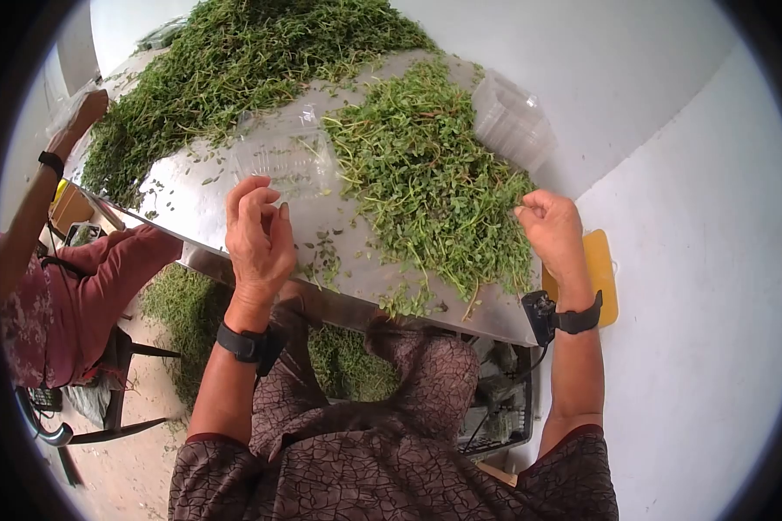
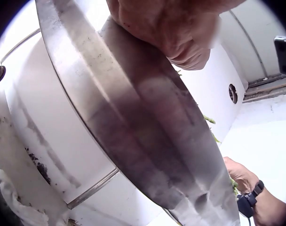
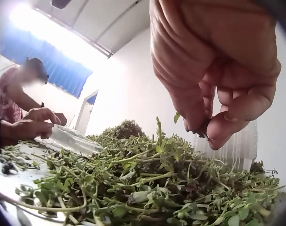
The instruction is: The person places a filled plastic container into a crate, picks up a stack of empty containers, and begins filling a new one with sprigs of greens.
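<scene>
A loose heap of leafy green sprigs (image 1: pixel 434 174) lies on the metal table (image 1: pixel 191 195). At the heap's right edge my right hand (image 1: pixel 552 234) pinches a small dark piece of a green sprig (image 3: pixel 202 129) between thumb and fingertips, close over the heap. My left hand (image 1: pixel 261 239) is raised over the table's near edge with its fingers loosely bent and nothing visible in them. Just beyond its fingertips sits a clear plastic container (image 1: pixel 291 161), with a few leaves about it. In the left wrist view only part of the left hand (image 2: pixel 171 33) shows, above the metal edge.
A larger pile of greens (image 1: pixel 261 52) covers the far left. Stacked clear containers (image 1: pixel 513 122) stand right of the heap, by the wall. Another person's arm (image 1: pixel 39 191) reaches in at left. A yellow board (image 1: pixel 601 278) is beside the table; a black crate (image 1: pixel 504 399) sits below.
</scene>
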A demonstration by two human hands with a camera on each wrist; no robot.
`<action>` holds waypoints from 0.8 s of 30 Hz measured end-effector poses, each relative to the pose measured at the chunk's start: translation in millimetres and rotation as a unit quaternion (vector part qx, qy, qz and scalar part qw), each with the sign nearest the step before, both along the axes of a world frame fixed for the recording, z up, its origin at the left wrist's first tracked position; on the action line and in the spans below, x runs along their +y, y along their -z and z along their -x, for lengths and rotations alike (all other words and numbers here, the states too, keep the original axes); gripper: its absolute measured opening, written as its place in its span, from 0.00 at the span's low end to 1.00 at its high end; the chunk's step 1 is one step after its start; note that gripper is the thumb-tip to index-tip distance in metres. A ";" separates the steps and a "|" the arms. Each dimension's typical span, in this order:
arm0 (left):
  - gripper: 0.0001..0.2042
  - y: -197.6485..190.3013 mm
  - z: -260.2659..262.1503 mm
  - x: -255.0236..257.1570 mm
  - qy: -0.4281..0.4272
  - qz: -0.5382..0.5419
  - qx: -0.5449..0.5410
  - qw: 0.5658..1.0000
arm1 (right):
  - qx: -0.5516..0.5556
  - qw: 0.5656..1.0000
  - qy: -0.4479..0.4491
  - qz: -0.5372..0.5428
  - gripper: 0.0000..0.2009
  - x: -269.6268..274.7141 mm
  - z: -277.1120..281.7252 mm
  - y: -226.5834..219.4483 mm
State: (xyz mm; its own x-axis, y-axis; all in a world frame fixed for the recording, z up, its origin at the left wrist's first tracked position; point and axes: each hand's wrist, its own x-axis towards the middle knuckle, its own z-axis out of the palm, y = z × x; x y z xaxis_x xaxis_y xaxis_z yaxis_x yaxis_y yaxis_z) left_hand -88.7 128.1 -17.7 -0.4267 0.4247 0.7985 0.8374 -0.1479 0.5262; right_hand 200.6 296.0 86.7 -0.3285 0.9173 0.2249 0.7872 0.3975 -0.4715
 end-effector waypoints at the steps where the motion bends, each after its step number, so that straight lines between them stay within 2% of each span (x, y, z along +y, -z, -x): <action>1: 0.14 0.9 1.0 -0.3 -0.002 0.000 -0.001 1.000 | -0.001 1.000 -0.002 0.000 0.08 0.1 3.1 2.6; 4: 0.13 -1.0 2.8 -0.4 -0.005 -0.009 0.021 1.000 | -0.015 1.000 -0.002 0.005 0.11 -3.3 16.1 8.9; 7: 0.15 -10.9 -5.8 -0.4 0.004 -0.011 0.004 1.000 | -0.039 0.998 -0.016 -0.055 0.14 -6.9 28.0 10.6; 9: 0.16 -13.6 -8.9 -1.9 0.017 0.007 -0.055 0.998 | -0.110 0.988 -0.030 -0.102 0.16 -7.7 34.0 11.1; 13: 0.15 -2.3 0.4 0.4 0.014 0.007 -0.007 1.000 | -0.110 0.983 -0.062 -0.133 0.15 -0.8 34.3 22.7; 16: 0.13 -4.7 -2.2 -3.2 0.021 0.008 -0.033 0.999 | -0.079 0.991 -0.048 -0.101 0.09 -1.2 32.8 21.7; 18: 0.12 -5.8 -2.0 -4.1 0.023 -0.002 -0.042 0.999 | 0.000 0.994 -0.010 -0.107 0.06 -4.8 30.8 13.0; 19: 0.12 -6.5 -1.8 -4.8 0.031 -0.013 -0.045 0.998 | 0.046 0.996 -0.015 -0.074 0.07 -5.9 30.0 9.3; 20: 0.11 -6.6 -1.8 -5.3 0.040 -0.023 -0.048 0.998 | 0.046 0.996 -0.018 -0.074 0.07 -9.6 31.7 5.0; 22: 0.11 -5.6 -1.9 -4.6 0.039 -0.033 -0.051 0.997 | 0.225 0.972 -0.038 0.055 0.09 -21.8 37.8 -9.4; 24: 0.11 -7.0 -3.1 -5.4 0.046 -0.041 -0.068 0.996 | 0.238 0.966 -0.066 0.077 0.11 -30.4 45.6 -19.6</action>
